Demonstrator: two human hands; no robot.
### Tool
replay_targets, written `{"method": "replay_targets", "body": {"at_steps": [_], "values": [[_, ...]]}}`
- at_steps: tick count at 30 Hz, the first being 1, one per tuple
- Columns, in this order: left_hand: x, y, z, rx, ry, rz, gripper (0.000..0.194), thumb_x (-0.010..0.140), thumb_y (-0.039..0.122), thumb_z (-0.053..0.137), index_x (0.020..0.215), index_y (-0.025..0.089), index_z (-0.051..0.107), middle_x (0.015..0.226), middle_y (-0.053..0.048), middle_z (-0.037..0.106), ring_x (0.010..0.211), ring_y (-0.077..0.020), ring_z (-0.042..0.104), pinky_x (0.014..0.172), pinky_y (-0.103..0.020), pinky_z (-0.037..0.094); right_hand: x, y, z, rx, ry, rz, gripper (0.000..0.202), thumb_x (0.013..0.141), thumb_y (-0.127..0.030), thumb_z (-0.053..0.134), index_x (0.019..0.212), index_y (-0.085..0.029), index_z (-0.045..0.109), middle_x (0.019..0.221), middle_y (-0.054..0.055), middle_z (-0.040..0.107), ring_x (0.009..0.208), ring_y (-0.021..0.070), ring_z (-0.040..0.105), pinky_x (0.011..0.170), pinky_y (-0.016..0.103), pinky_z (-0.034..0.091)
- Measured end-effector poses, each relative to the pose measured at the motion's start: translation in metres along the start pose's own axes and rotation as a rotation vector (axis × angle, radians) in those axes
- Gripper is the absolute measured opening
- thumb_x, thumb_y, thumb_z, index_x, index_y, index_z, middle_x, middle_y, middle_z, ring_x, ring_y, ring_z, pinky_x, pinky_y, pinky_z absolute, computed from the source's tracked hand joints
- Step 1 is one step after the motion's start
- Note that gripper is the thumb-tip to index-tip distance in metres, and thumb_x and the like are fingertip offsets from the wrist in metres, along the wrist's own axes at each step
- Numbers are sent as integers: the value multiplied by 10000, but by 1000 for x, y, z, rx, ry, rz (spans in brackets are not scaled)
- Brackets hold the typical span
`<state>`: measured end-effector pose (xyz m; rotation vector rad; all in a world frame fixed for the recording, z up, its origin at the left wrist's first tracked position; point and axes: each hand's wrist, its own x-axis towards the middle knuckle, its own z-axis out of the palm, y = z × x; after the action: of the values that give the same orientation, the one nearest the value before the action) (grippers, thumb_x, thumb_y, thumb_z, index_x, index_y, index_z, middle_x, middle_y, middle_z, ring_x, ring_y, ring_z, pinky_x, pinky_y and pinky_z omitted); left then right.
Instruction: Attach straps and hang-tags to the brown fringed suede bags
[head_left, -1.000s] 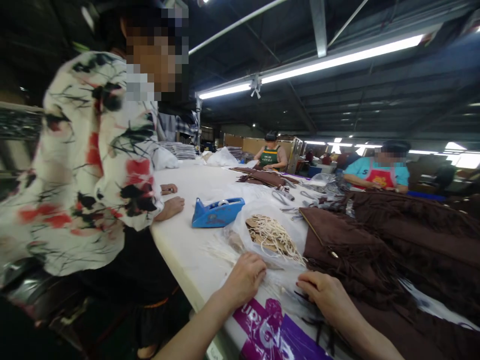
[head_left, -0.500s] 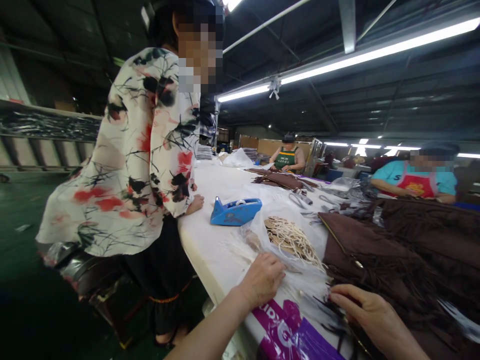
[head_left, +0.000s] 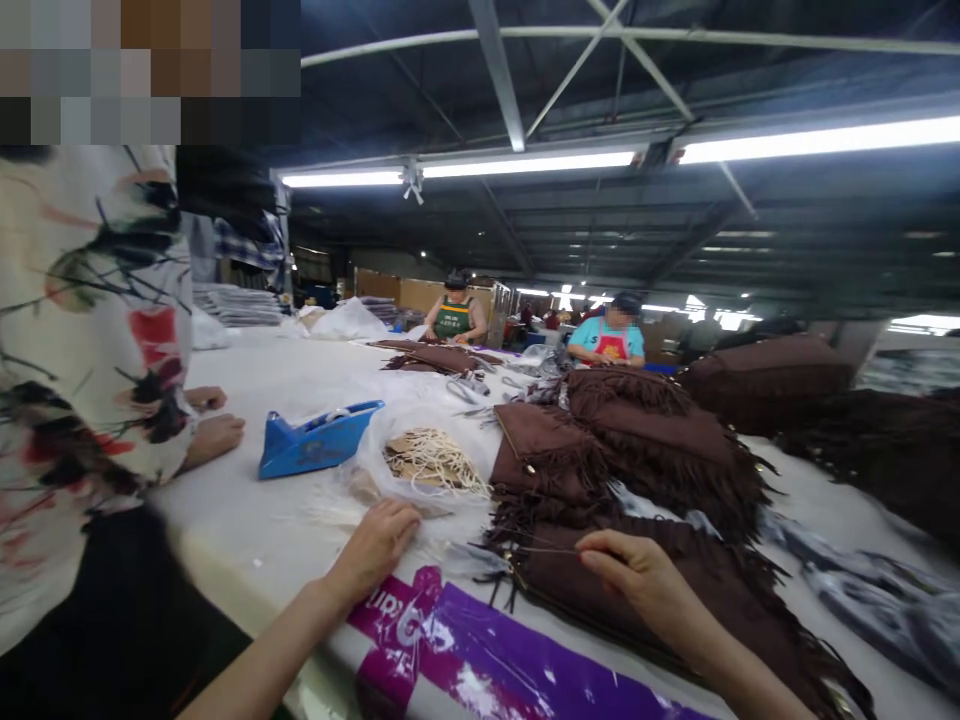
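Note:
My left hand [head_left: 381,545] rests at the near table edge, fingers curled together beside a clear plastic bag [head_left: 367,475] of cream strings and brown card tags [head_left: 435,462]; anything under its fingers is hidden. To the right, my right hand [head_left: 619,562] pinches the end of a thin thread [head_left: 544,547], which stretches left over a brown fringed pouch [head_left: 645,590]. Another brown fringed pouch [head_left: 536,445] with a zip lies just behind. A purple and magenta printed plastic sheet [head_left: 517,650] lies in front of both hands.
A blue tape dispenser [head_left: 319,440] stands on the white table [head_left: 247,375]. At the left, close by, a person in a floral top [head_left: 97,330] rests both hands on the table. More brown fringed pieces [head_left: 660,440] lie to the right. Two people [head_left: 455,318] work farther back.
The view has swung right. My right hand has moved away from my left hand, and the thread now shows stretched out. The person at the left appears nearer.

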<state>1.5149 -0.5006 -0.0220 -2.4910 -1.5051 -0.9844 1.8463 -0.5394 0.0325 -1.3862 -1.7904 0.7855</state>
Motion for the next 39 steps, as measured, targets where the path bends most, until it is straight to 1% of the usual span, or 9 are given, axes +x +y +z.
{"method": "replay_targets", "body": {"at_steps": [5, 8, 10, 13, 16, 20, 25, 31, 39], "values": [[1, 50, -13, -51, 324, 70, 199, 849, 242, 434, 920, 195, 614, 905, -67, 648, 875, -204, 570, 805, -365, 454, -11, -5, 14, 223, 92, 37, 265, 673, -412, 566, 711, -162, 647, 462, -52, 458, 455, 101, 415, 465, 221, 314], [-1, 93, -12, -261, 371, 6, 169, 836, 248, 457, 856, 203, 620, 838, -53, 642, 833, -186, 578, 769, -323, 465, -12, -9, 25, 364, 128, 88, 293, 632, -432, 606, 704, -150, 646, 455, -53, 452, 449, 92, 394, 460, 217, 311], [0, 113, -8, -476, 317, -139, 145, 789, 275, 520, 867, 201, 617, 859, -51, 635, 786, -177, 584, 711, -300, 471, -12, -11, 32, 442, 122, 117, 310, 598, -441, 637, 688, -144, 645, 462, -50, 455, 451, 89, 391, 452, 214, 305], [4, 124, 0, -969, 259, -599, 312, 698, 348, 605, 941, 157, 559, 874, -64, 624, 548, -112, 555, 493, -230, 425, -9, -8, 42, 537, 96, 150, 335, 562, -450, 687, 687, -141, 647, 483, -47, 465, 446, 80, 384, 434, 205, 282], [8, 123, 5, -1456, 229, -891, 488, 600, 394, 692, 970, 138, 506, 816, -60, 638, 401, -62, 488, 386, -183, 322, -7, -4, 55, 622, 47, 181, 372, 550, -467, 717, 710, -138, 649, 503, -42, 483, 438, 70, 377, 427, 198, 271], [8, 123, 14, -1714, 224, -815, 500, 505, 419, 772, 835, 105, 565, 692, -63, 656, 375, -54, 480, 361, -159, 300, -5, -4, 78, 634, -94, 182, 368, 562, -482, 708, 649, -135, 622, 429, -59, 442, 391, 60, 348, 416, 200, 264], [4, 116, 20, -1651, 349, -1005, 222, 717, 286, 663, 679, 97, 552, 561, -56, 626, 379, -80, 525, 356, -148, 353, 4, -5, 99, 622, -147, 196, 358, 573, -487, 692, 623, -149, 588, 431, -58, 461, 382, 61, 366, 416, 194, 277], [13, 81, -2, -1514, 478, -1266, 150, 864, 186, 466, 760, 95, 524, 587, -78, 636, 488, -126, 616, 452, -178, 480, 17, -10, 93, 529, 10, 213, 366, 570, -508, 657, 648, -158, 584, 460, -32, 525, 419, 77, 392, 424, 195, 277], [44, 32, -22, -1318, 263, -1398, 226, 916, 209, 395, 1032, 51, 509, 749, -69, 642, 559, -108, 618, 503, -203, 519, 2, -17, 46, 506, 221, 143, 362, 575, -498, 677, 677, -155, 624, 489, -17, 536, 482, 103, 412, 464, 225, 314]]}}
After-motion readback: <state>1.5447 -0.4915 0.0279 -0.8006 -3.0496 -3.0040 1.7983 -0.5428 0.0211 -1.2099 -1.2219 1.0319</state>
